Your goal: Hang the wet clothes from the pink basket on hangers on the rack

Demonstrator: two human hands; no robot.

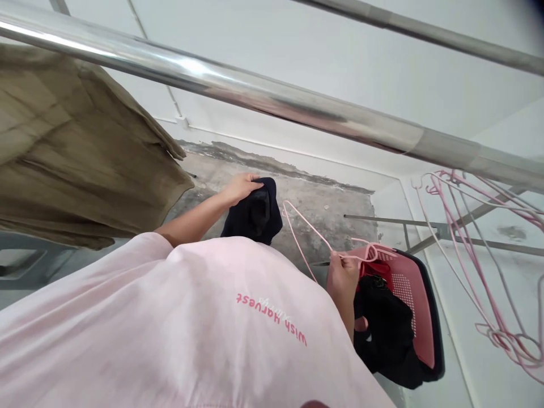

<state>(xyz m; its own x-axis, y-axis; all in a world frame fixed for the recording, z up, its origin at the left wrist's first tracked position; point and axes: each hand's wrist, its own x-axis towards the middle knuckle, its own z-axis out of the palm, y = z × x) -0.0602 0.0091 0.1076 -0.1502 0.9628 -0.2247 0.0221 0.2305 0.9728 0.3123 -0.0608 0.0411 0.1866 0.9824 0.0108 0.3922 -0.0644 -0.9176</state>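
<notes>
My left hand (242, 188) is closed on the upper edge of a dark navy garment (272, 218), which hangs down in front of my body. Its lower part is hidden behind my pink shirt, so I cannot tell what kind of garment it is. Off to the right, my right hand (343, 273) grips a pink clothes hanger (308, 225) near its hook. The hanger's narrow end points toward the garment but is apart from it. Just beyond the right hand stands a pink laundry basket (424, 317) with a dark rim, holding black clothes (385, 323) and something red.
A shiny metal rail (255, 85) crosses above my hands, with a thinner rail (425, 34) farther up. Olive-brown cloth (76, 141) hangs at the left. Several pink and white hangers (467, 249) dangle at the right. Behind is a white wall above a worn concrete floor (314, 212).
</notes>
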